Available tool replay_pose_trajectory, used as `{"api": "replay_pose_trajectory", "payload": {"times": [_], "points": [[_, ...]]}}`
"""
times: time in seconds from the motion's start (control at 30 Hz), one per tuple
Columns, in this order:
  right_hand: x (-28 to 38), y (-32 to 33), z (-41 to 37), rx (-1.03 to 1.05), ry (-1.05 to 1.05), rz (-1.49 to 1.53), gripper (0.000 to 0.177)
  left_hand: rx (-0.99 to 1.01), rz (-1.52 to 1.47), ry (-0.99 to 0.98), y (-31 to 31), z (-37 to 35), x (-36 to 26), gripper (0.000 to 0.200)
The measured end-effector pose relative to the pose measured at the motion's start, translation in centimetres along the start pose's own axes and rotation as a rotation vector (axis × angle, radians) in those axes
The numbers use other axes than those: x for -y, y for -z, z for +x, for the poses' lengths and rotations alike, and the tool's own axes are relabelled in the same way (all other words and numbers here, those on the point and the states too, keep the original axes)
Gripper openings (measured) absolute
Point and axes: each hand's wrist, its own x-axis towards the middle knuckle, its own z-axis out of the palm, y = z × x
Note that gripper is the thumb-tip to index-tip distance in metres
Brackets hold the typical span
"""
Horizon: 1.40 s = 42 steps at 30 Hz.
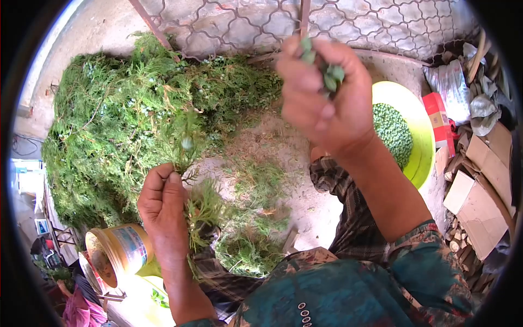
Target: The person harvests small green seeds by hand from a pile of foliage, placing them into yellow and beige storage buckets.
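My left hand [163, 204] pinches a leafy conifer sprig [206, 204] between thumb and fingers. A pale blue-green cone [187, 143] shows at its upper part. Higher up, my right hand [324, 90] is curled round several small green cones [331, 76], visible between thumb and fingers; motion blurs it slightly. Right of that wrist stands a yellow-green basin [422, 147] holding a mass of similar green cones [392, 133]. A large heap of cut conifer branches [125, 120] lies beyond my left hand, some of them bearing pale cones.
Loose sprigs [250, 253] litter the floor between my knees. A yellow bucket [128, 250] lies tilted at the lower left. A metal lattice [234, 27] runs along the back. Cardboard [479, 191], firewood [457, 242] and a red box [437, 117] are at the right.
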Motion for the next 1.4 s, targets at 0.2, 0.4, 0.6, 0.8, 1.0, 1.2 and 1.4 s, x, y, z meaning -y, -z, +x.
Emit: {"api": "replay_pose_trajectory", "payload": {"times": [0.2,0.4,0.6,0.8,1.0,1.2,1.4], "points": [[-4.7,-0.2,-0.5,-0.289,-0.104,-0.608,0.033,0.011,-0.067,-0.057,-1.2,-0.4,-0.3,0.014],[-6.5,-0.1,-0.3,-0.416,-0.123,-1.052,0.031,-0.003,0.003,-0.160,-1.8,-0.6,0.2,0.013],[-7.0,1.2,-0.1,-0.278,0.055,-1.379,0.021,-0.059,0.200,-0.263,-2.6,-0.5,0.5,0.011],[-5.7,0.1,-0.8,-0.275,-0.376,-0.624,0.016,0.084,-0.148,-0.060,-2.3,0.1,0.5,0.011],[-7.4,0.5,-0.7,-0.250,-0.437,-0.971,0.027,-0.121,0.154,-0.347,-3.3,0.4,0.9,0.014],[-7.6,3.1,-0.1,-0.142,-0.193,-0.948,0.025,-0.072,0.213,-0.330,-3.0,0.6,1.9,0.015],[-6.4,1.9,-0.7,-0.151,-0.286,-1.166,0.029,-0.117,0.302,-0.308,-2.4,0.4,2.3,0.023]]}}
